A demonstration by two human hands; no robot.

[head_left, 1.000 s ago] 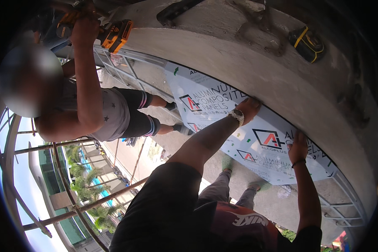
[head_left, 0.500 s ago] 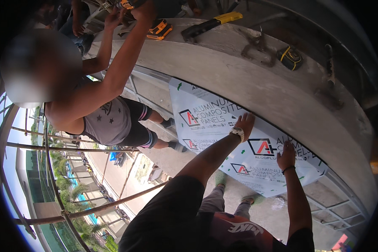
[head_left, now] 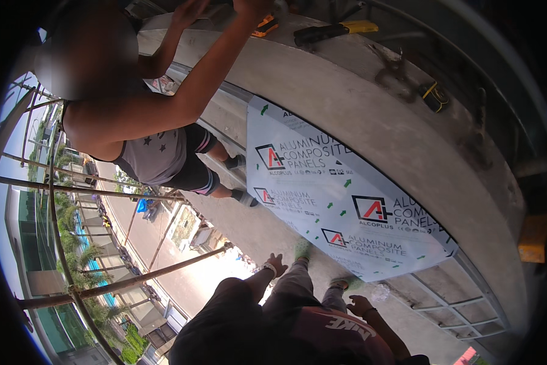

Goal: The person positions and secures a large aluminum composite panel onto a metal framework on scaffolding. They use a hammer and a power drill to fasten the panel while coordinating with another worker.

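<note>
A composite panel (head_left: 316, 176) covered in printed white film with green arrows lies against the curved concrete ledge in front of me. Both of my hands are off it. My left hand (head_left: 277, 265), with a pale watch at the wrist, hangs beside my leg, fingers apart and holding nothing. Lower and to the right, my right hand (head_left: 361, 305) is near my other leg, below the panel's near edge. Its fingers are loosely bent and apart, with nothing visible in them. A dark band circles that wrist.
A co-worker (head_left: 158, 152) stands at the left, arms raised over the ledge (head_left: 322, 91). On it lie a yellow-black tool (head_left: 337, 31), an orange-black tool part (head_left: 265, 27), a tape measure (head_left: 434, 96) and a metal clamp (head_left: 390, 70). Scaffold poles (head_left: 133, 287) cross a drop to the street.
Both my hands have left the panel and dropped down toward my legs. My view has shifted slightly. The co-worker's arms are still raised, and the drill seen there earlier is now out of view.
</note>
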